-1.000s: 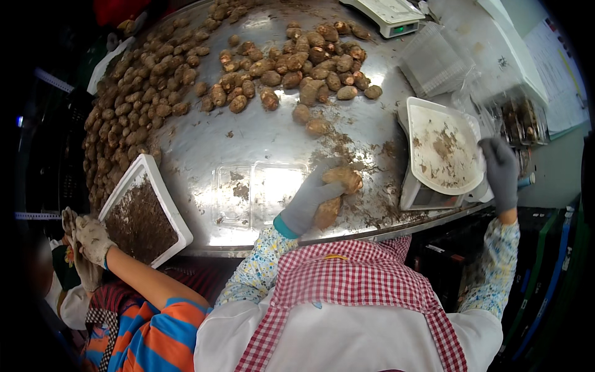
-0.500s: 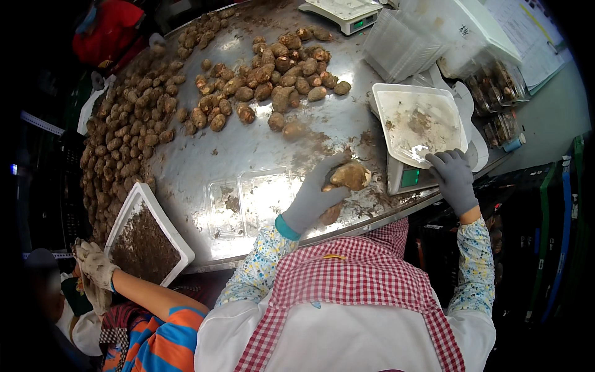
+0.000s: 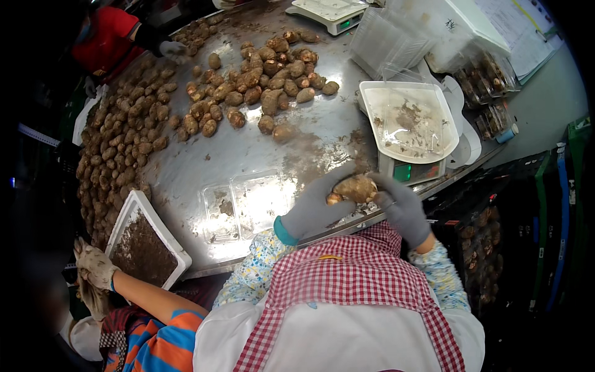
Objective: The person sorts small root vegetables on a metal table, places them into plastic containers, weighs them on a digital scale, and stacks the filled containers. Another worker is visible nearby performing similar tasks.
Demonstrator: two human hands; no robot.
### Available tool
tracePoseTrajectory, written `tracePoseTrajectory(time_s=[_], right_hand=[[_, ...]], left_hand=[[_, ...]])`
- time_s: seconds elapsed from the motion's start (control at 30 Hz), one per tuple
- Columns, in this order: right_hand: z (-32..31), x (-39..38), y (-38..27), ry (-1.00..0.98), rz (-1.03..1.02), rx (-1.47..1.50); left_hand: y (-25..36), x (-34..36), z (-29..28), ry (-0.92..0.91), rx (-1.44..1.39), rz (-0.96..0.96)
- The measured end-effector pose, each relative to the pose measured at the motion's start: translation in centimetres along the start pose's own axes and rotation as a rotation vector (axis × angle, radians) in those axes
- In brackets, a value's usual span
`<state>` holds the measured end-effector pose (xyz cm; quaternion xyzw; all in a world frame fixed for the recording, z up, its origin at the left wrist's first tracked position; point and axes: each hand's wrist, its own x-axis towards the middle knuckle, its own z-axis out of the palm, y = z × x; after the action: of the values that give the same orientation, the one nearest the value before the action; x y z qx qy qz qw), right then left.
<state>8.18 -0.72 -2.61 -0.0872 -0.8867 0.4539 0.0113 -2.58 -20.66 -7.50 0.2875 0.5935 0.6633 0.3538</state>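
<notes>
Several small brown taro roots are between my gloved hands, just in front of the weighing scale. My left hand is closed around them from the left. From the right, my right hand closes its fingers on the end of the larger root. Both gloves are grey. Beyond my right hand stands the scale with its soiled white pan, and what looks like a clear plastic box lies on the pan. Two clear plastic trays sit on the metal table left of my left hand.
A pile of taro roots lies mid-table, with a larger heap at left. Near left is a white foam box of soil beside a co-worker's glove. Stacked clear containers and another scale stand at the back.
My right hand has left the scale pan's edge and moved left and nearer to me, onto the taro roots in my left hand. Another person's gloved hand now reaches over the far left heap.
</notes>
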Motion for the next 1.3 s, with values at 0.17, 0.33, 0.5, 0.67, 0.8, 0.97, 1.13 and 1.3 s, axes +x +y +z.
tracePoseTrajectory(time_s=[0.17, 0.33, 0.5, 0.67, 0.8, 0.97, 1.13, 1.3], right_hand=[[2.1, 0.3, 1.7, -0.030, -0.076, 0.197], [-0.9, 1.9, 1.9, 0.554, -0.267, -0.026], [-6.0, 6.2, 6.6, 0.715, -0.046, -0.608], [-3.9, 6.1, 4.2, 0.570, -0.223, -0.623], [1.9, 3.2, -0.1, 0.117, -0.148, -0.050], [5.3, 4.3, 0.3, 0.167, -0.361, -0.069], [3.5, 4.6, 0.8, 0.118, 0.357, 0.514], [-0.1, 5.2, 2.0, 0.356, -0.308, -0.419]], left_hand=[[1.3, 0.0, 0.4, 0.015, -0.039, -0.050], [-1.6, 0.4, -0.2, 0.286, 0.124, 0.238], [-1.4, 0.1, -0.2, 0.340, -0.139, 0.164], [-2.0, 0.2, -0.3, 0.438, -0.294, 0.071], [-3.1, 1.6, 0.5, 0.599, -0.932, 0.007], [-4.6, 0.8, 0.1, 0.511, 0.061, 0.238], [-1.9, 0.8, 0.2, 0.472, -0.159, 0.219], [-1.2, 1.3, -1.6, 0.353, 0.150, -0.133]])
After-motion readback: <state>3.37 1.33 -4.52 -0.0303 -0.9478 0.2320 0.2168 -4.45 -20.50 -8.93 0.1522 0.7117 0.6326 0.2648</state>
